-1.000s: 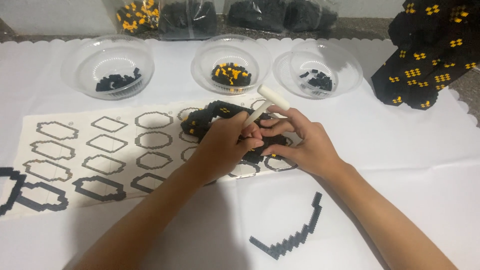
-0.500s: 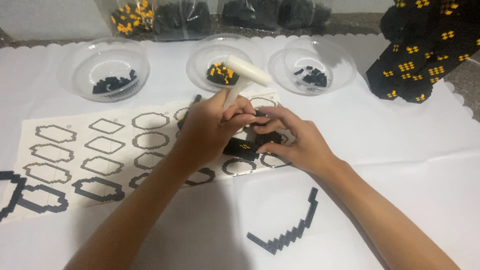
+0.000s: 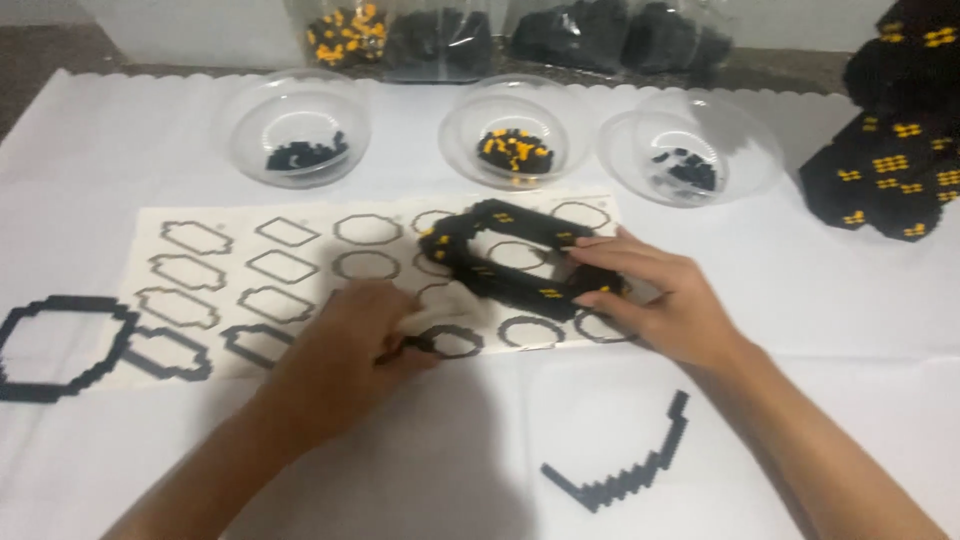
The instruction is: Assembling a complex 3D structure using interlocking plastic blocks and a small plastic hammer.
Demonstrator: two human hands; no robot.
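Bare L hand (image 3: pixel 345 350) & R hand (image 3: pixel 665 300); forearms bare, no sleeves, no gloves

three clear bowls (image 3: pixel 297 128), curved black strip (image 3: pixel 625 470)

right hand (image 3: pixel 665 300) grips black-and-yellow block ring (image 3: pixel 520 258) over template sheet (image 3: pixel 200 275); left hand (image 3: pixel 345 350) on sheet's near edge, pinching small white piece (image 3: pixel 450 305).
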